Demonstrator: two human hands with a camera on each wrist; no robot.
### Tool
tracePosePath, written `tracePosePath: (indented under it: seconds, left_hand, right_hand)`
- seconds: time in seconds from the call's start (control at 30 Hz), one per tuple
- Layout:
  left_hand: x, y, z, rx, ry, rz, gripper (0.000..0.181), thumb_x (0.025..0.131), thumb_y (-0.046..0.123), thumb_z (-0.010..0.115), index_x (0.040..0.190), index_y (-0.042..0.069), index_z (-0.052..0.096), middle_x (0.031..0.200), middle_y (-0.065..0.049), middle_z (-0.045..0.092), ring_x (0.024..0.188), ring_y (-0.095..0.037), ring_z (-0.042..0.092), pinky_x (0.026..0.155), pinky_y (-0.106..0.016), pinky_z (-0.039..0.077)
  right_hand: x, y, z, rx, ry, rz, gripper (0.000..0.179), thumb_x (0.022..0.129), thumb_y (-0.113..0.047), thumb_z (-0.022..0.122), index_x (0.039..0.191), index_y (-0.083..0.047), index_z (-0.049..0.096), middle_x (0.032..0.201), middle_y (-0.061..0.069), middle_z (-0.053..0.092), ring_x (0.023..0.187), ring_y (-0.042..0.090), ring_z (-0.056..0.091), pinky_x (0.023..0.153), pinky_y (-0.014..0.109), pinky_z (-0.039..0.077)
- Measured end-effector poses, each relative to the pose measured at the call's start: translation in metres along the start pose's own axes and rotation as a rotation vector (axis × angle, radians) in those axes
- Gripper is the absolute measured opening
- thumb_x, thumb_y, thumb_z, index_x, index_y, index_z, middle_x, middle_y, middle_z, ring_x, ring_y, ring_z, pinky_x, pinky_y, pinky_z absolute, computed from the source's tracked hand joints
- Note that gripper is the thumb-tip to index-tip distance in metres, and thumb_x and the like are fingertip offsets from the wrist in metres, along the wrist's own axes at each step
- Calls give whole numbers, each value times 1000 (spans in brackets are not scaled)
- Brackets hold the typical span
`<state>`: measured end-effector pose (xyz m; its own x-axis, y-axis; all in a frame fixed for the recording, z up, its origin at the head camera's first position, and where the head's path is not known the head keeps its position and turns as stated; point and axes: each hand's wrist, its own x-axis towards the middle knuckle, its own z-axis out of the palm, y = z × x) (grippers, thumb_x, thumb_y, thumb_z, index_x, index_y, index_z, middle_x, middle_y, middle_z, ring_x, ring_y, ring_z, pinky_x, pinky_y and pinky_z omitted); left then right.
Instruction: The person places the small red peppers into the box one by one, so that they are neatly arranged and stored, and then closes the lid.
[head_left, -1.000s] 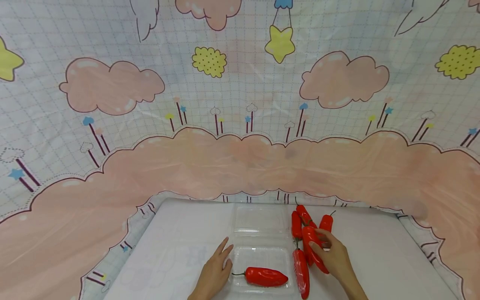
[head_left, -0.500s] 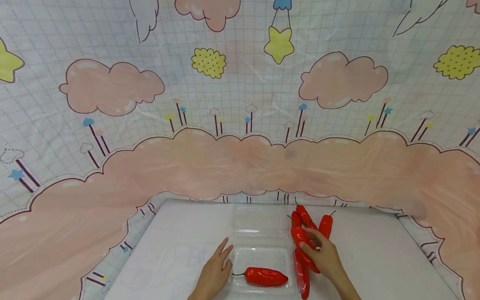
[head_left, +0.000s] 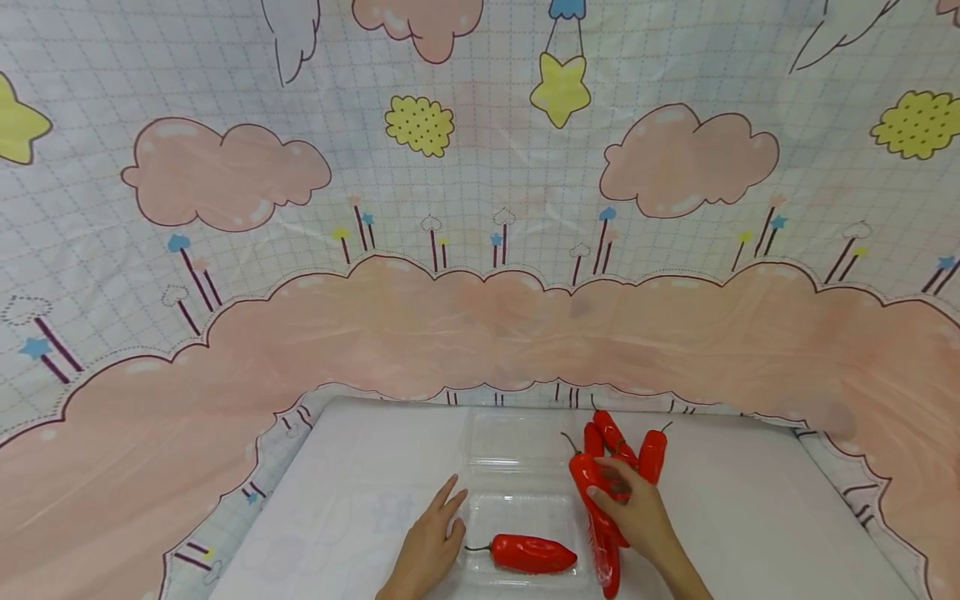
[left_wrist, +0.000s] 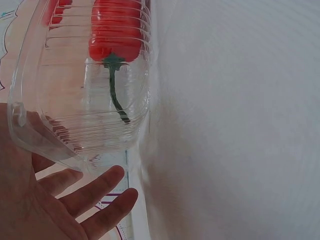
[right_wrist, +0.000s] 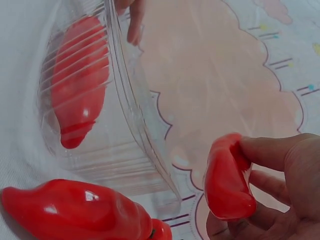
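Note:
My right hand (head_left: 636, 510) pinches a red chili pepper (head_left: 588, 483) between thumb and fingers, its stem toward the far left, over the right edge of a clear plastic box (head_left: 517, 510). In the right wrist view the held pepper (right_wrist: 227, 180) hangs above the table. Inside the box lies another red pepper (head_left: 532, 554), stem to the left; the left wrist view shows its green stem (left_wrist: 115, 90) through the ribbed wall. Beside the box's left edge my left hand (head_left: 429, 537) has its fingers spread; the left wrist view shows the thumb side partly behind the box wall.
Several more red peppers (head_left: 652, 454) lie right of the box, one lengthwise (right_wrist: 80, 207) close along its right side. The box's open lid (head_left: 517, 440) lies flat behind it. A patterned cloth (head_left: 495, 325) hangs behind the white table (head_left: 360, 467).
My right hand has carried its pepper left from the pile toward the box. The left hand and the pepper in the box stay where they were.

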<state>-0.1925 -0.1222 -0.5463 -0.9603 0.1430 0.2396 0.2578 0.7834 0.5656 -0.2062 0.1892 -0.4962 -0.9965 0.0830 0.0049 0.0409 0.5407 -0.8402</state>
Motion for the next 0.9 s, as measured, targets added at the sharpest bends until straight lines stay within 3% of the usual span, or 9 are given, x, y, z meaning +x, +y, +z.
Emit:
tracePosePath:
  seconds: [0.9]
  left_hand:
    - [-1, -1, 0, -1, -4, -7, 40, 93, 11, 57, 133, 6, 60, 153, -7, 45, 119, -30, 63, 95, -50, 53]
  right_hand:
    - [0, -18, 18, 30, -64, -44, 49, 82, -25, 79, 128, -19, 63, 115, 4, 70, 98, 16, 61, 84, 35, 58]
